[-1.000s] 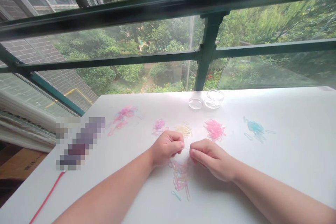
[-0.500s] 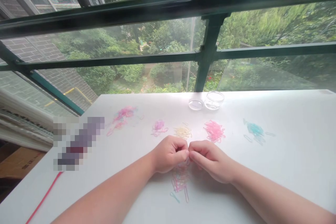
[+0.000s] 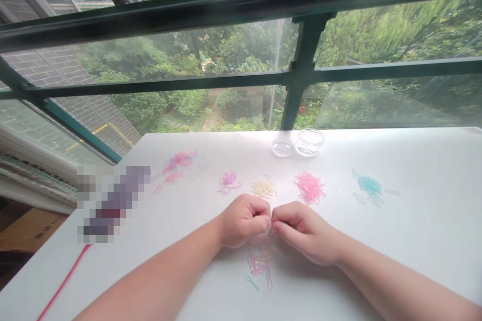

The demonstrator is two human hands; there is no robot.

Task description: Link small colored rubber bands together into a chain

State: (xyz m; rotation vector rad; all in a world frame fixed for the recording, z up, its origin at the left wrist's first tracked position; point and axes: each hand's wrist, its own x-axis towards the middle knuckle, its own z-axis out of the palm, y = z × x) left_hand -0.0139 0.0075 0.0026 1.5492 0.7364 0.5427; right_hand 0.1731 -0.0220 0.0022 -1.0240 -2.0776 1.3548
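My left hand (image 3: 246, 221) and my right hand (image 3: 303, 230) meet thumb to thumb above the white table, both closed with fingers curled in a pinch. Whatever sits between the fingertips is too small and hidden to make out. Right below them lies a mixed pile of small elastic bands (image 3: 259, 261), pink, yellowish and purple, partly covered by the hands. One teal band (image 3: 252, 282) rests at its near end. Beyond my knuckles are sorted heaps: purple bands (image 3: 228, 180), yellow bands (image 3: 263, 188), pink bands (image 3: 310, 187) and, farther right, teal bands (image 3: 370, 185).
A clear round jar (image 3: 309, 143) stands near the back edge, its clear lid (image 3: 282, 148) beside it. Another mixed heap of bands (image 3: 179, 161) lies at the back left. A blurred-out object (image 3: 116, 203) with a red cord (image 3: 64, 281) is on the left. A green-framed window rises behind the table (image 3: 414, 251).
The view has shifted slightly. Both hands keep the same closed pose over the pile, and the heaps of bands look unchanged.
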